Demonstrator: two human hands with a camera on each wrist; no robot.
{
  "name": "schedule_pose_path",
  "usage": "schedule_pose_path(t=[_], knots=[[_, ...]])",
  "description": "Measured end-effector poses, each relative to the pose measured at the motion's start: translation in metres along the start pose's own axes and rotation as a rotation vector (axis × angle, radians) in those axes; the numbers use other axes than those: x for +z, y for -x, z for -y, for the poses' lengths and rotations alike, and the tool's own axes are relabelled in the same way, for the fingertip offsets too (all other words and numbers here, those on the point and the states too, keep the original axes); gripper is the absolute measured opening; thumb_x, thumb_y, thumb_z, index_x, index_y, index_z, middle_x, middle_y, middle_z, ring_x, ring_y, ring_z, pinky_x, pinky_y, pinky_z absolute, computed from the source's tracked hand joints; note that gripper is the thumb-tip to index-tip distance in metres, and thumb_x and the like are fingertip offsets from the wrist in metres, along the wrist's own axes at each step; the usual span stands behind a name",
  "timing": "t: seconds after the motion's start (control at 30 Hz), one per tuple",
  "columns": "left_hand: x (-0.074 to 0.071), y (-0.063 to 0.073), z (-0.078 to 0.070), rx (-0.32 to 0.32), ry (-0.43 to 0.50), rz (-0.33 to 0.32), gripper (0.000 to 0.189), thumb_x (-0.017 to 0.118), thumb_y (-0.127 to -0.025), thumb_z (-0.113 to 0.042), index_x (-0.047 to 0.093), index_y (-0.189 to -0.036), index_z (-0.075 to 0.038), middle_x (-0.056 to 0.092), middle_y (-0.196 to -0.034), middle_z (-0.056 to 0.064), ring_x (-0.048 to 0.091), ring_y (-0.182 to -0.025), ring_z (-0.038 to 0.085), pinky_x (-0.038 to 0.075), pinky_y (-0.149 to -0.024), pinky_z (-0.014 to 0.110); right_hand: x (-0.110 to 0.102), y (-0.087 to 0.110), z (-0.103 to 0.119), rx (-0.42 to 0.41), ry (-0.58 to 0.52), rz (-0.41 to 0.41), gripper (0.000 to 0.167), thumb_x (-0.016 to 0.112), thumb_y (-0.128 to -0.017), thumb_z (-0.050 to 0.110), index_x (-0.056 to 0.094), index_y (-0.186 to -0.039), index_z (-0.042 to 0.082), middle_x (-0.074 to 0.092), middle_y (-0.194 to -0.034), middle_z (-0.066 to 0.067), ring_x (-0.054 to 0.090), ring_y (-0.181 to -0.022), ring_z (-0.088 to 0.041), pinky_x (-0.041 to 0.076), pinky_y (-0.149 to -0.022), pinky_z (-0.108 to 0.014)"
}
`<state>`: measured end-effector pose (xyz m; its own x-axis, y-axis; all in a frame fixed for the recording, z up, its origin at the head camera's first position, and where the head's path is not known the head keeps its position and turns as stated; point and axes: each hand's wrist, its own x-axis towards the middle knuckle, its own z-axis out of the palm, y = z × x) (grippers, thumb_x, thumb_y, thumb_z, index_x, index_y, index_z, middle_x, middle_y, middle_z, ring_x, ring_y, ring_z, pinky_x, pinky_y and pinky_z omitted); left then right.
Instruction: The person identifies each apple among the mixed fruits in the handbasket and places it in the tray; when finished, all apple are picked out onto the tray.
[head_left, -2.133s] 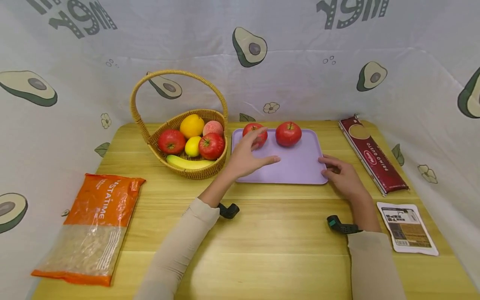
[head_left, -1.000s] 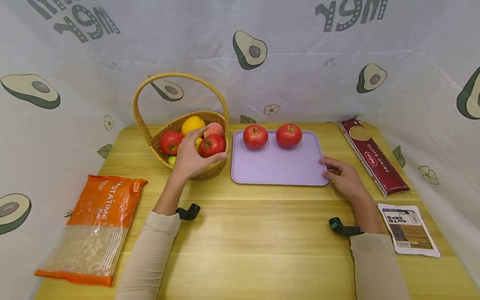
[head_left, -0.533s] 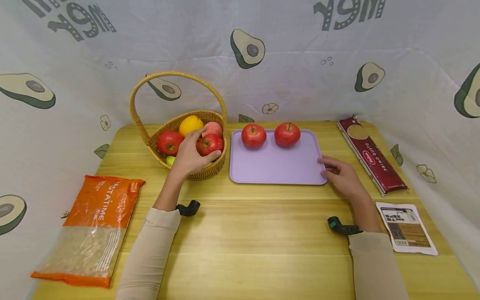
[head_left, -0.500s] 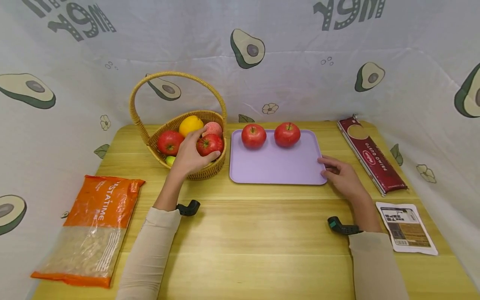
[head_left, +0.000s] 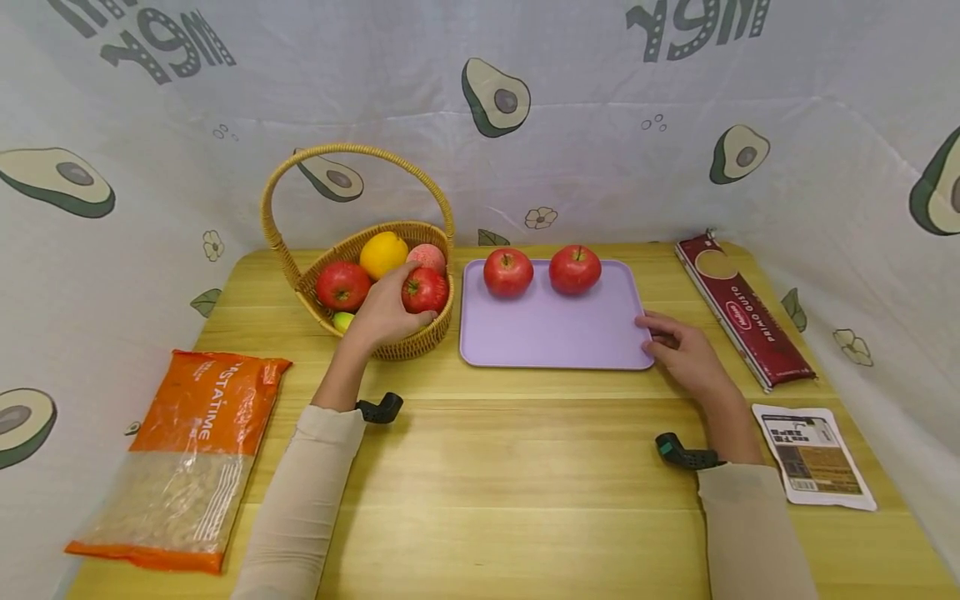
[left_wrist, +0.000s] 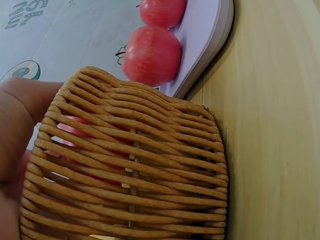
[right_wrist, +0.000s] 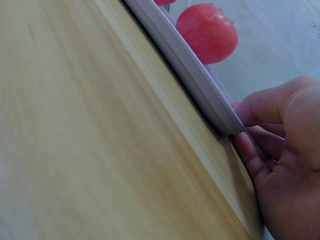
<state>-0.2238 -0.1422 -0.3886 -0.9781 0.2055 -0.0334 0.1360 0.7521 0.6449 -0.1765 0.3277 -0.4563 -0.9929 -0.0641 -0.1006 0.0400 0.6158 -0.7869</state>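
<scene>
In the head view my left hand (head_left: 390, 310) reaches into the wicker basket (head_left: 415, 343) and grips a red apple (head_left: 425, 292) at its right end, fingers behind it and thumb in front. The left wrist view is mostly filled by the basket's woven side (left_wrist: 125, 160), with the apple glimpsed through its gaps. My right hand (head_left: 688, 353) pinches the right rim of the lilac tray (head_left: 558, 333), seen close up at the tray's corner (right_wrist: 227, 120). Two red apples, one on the left (head_left: 508, 273) and one on the right (head_left: 574, 270), sit along the tray's far side.
Also in the basket are another red apple (head_left: 342, 286), a yellow fruit (head_left: 383, 254) and a pink fruit (head_left: 427, 258). An orange pasta bag (head_left: 183, 458) lies left; a dark red packet (head_left: 746, 312) and a white pouch (head_left: 813, 457) lie right. Patterned cloth stands behind.
My left hand has come from over the tray to the basket and closed round the apple there, which has shifted slightly. My right hand stays at the tray's rim.
</scene>
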Motion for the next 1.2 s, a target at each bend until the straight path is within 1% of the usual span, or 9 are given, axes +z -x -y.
schedule_pose_path(t=[0.13, 0.37, 0.53, 0.63, 0.77, 0.87, 1.03, 1.17, 1.2], knots=[[0.001, -0.001, 0.002, 0.019, 0.002, -0.001, 0.088, 0.080, -0.087, -0.028, 0.032, -0.160, -0.011, 0.040, -0.160, 0.016, 0.043, -0.144, 0.039, 0.038, -0.118, 0.061, -0.001, 0.000, 0.000, 0.000, 0.005, 0.002, 0.044, 0.056, -0.107, 0.018, 0.054, -0.150, 0.008, 0.037, -0.165, -0.016, 0.047, -0.138, -0.038, 0.037, -0.084, 0.004], [0.000, 0.000, 0.001, 0.025, 0.007, -0.072, 0.090, 0.081, -0.087, -0.034, 0.034, -0.159, -0.008, 0.045, -0.158, 0.016, 0.046, -0.141, 0.038, 0.040, -0.117, 0.058, 0.000, -0.002, 0.003, -0.013, 0.016, 0.007, 0.044, 0.056, -0.107, 0.019, 0.054, -0.149, 0.007, 0.037, -0.165, -0.017, 0.043, -0.144, -0.039, 0.037, -0.087, 0.003], [-0.002, 0.004, 0.000, -0.027, 0.015, -0.134, 0.093, 0.082, -0.084, -0.042, 0.035, -0.159, -0.012, 0.048, -0.155, 0.015, 0.047, -0.138, 0.040, 0.042, -0.115, 0.059, 0.000, -0.002, 0.004, -0.003, 0.013, 0.011, 0.044, 0.056, -0.107, 0.018, 0.054, -0.149, 0.008, 0.036, -0.165, -0.016, 0.042, -0.144, -0.040, 0.036, -0.087, 0.004], [-0.003, 0.007, 0.000, -0.061, 0.026, -0.188, 0.093, 0.083, -0.081, -0.047, 0.040, -0.156, -0.014, 0.052, -0.152, 0.014, 0.048, -0.135, 0.041, 0.044, -0.111, 0.060, 0.000, -0.002, 0.004, 0.000, 0.010, 0.011, 0.044, 0.055, -0.107, 0.019, 0.054, -0.150, 0.009, 0.035, -0.166, -0.016, 0.042, -0.144, -0.040, 0.035, -0.086, 0.004], [-0.004, 0.011, 0.000, -0.063, 0.040, -0.253, 0.090, 0.085, -0.078, -0.051, 0.048, -0.152, -0.014, 0.055, -0.149, 0.013, 0.047, -0.131, 0.042, 0.045, -0.107, 0.062, 0.000, -0.001, 0.003, 0.008, 0.015, 0.011, 0.044, 0.055, -0.107, 0.019, 0.054, -0.150, 0.010, 0.035, -0.166, -0.015, 0.042, -0.144, -0.039, 0.035, -0.086, 0.004], [-0.004, 0.014, 0.000, -0.047, 0.057, -0.298, 0.089, 0.086, -0.076, -0.053, 0.052, -0.149, -0.016, 0.057, -0.147, 0.012, 0.047, -0.129, 0.042, 0.046, -0.104, 0.062, -0.001, -0.001, 0.002, 0.013, 0.027, 0.011, 0.044, 0.055, -0.107, 0.020, 0.053, -0.150, 0.010, 0.036, -0.166, -0.014, 0.043, -0.144, -0.039, 0.035, -0.086, 0.004], [-0.005, 0.018, -0.002, 0.013, 0.053, -0.360, 0.089, 0.086, -0.073, -0.057, 0.056, -0.147, -0.018, 0.059, -0.146, 0.009, 0.048, -0.131, 0.040, 0.043, -0.106, 0.061, 0.000, 0.001, 0.004, 0.004, 0.018, 0.005, 0.044, 0.055, -0.107, 0.018, 0.054, -0.150, 0.008, 0.036, -0.165, -0.016, 0.045, -0.140, -0.039, 0.036, -0.085, 0.003], [-0.005, 0.021, -0.006, 0.063, 0.067, -0.371, 0.087, 0.085, -0.073, -0.059, 0.058, -0.146, -0.020, 0.060, -0.146, 0.007, 0.050, -0.133, 0.036, 0.039, -0.110, 0.060, 0.002, 0.002, 0.008, -0.007, 0.002, -0.002, 0.043, 0.055, -0.106, 0.014, 0.054, -0.149, 0.005, 0.037, -0.164, -0.020, 0.048, -0.134, -0.038, 0.037, -0.083, 0.003], [-0.005, 0.022, -0.008, 0.075, 0.075, -0.372, 0.086, 0.085, -0.073, -0.059, 0.059, -0.145, -0.021, 0.060, -0.146, 0.006, 0.050, -0.133, 0.035, 0.040, -0.110, 0.060, 0.002, 0.002, 0.009, -0.007, 0.000, -0.003, 0.043, 0.055, -0.106, 0.014, 0.054, -0.149, 0.004, 0.037, -0.164, -0.020, 0.048, -0.133, -0.038, 0.037, -0.083, 0.004]])
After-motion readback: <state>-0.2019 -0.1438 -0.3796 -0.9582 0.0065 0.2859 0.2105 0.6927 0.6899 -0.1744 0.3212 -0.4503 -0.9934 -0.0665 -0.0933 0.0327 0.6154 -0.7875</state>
